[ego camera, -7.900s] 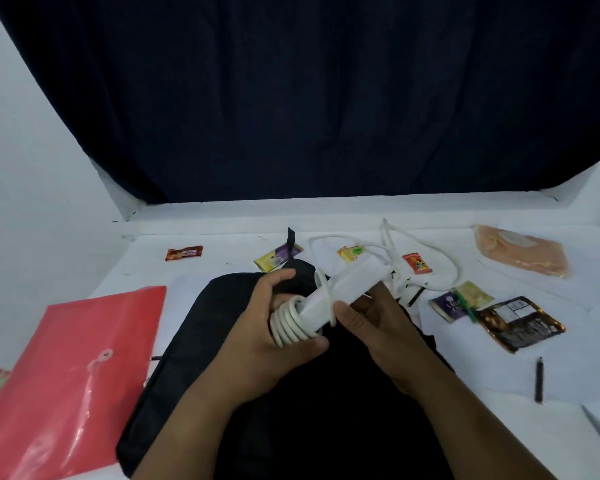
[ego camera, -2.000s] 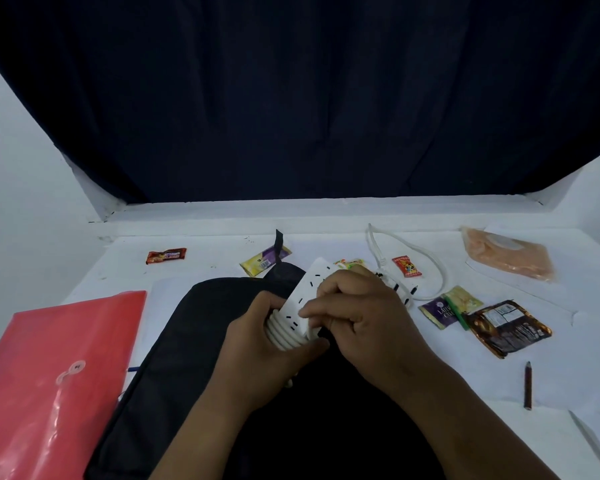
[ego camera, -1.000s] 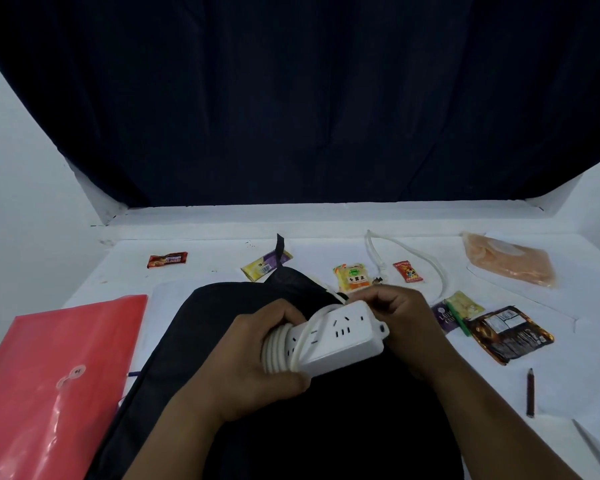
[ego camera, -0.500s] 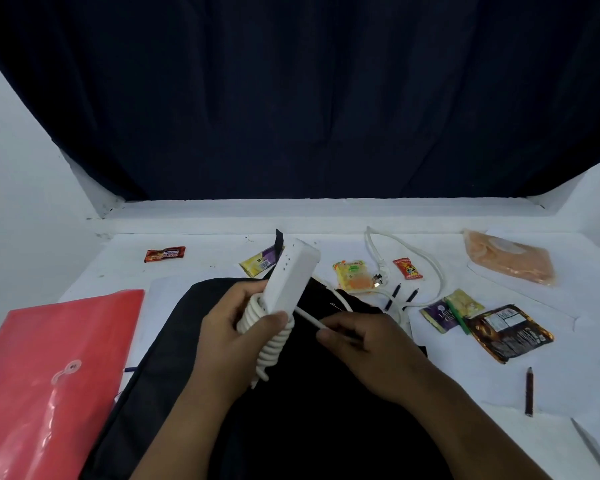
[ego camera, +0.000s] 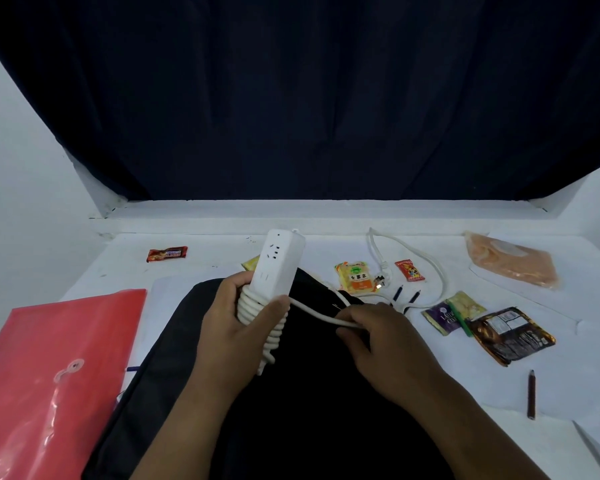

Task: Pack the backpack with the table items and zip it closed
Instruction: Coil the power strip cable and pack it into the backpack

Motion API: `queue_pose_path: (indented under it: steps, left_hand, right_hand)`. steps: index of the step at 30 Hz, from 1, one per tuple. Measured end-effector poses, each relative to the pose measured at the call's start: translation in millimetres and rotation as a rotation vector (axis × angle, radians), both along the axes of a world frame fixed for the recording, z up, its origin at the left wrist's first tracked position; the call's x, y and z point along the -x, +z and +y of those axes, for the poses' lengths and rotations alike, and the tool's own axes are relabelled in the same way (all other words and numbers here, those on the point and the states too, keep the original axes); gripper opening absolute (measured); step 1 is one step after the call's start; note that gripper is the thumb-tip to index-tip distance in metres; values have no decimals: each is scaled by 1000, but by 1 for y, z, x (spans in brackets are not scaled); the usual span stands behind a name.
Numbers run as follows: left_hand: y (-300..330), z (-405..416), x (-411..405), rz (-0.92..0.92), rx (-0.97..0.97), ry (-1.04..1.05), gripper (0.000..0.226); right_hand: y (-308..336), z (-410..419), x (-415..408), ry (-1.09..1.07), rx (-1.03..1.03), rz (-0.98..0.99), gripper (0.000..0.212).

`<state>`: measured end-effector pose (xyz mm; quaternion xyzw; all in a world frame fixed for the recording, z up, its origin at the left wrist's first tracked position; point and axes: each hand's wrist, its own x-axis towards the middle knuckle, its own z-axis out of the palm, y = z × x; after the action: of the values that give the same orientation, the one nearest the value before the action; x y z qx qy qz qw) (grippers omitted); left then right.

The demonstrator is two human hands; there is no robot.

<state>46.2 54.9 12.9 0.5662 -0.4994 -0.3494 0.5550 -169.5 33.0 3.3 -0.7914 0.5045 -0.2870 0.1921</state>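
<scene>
Head view: backpack (ego camera: 187,341) mostly hidden beneath both forearms.

two bare forearms, no sleeves; left hand (ego camera: 238,327), right hand (ego camera: 383,344) ungloved, no rings, no watch.

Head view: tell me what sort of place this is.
Probably a staged recording setup, not a lived-in room: a white table boxed in by white walls, a dark curtain hung behind it, and snack packets laid out around a black backpack.

Head view, forward-down, close over table (ego camera: 568,358)
</scene>
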Motion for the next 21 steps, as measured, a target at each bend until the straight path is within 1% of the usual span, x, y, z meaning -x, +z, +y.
queue_pose_path:
  steps: [3,6,10,18,21]
  left_hand:
    - [-2,-1,-2,-14,-9,24,36]
    - [-5,-1,-2,-72,-47,11,40]
    - [-5,1,0,-213,-18,-37,47]
    - [-8,3,-2,-455,33,-203,60]
    - [-8,4,3,-501,21,-198,69]
  right_hand:
    - [2,3,-4,53,41,-35,20]
    - [11,6,-8,89,170,-51,28]
    - [21,5,-14,123,307,-36,23]
    - [26,2,-17,159,338,-131,27]
    - [24,3,-20,174,372,-159,26]
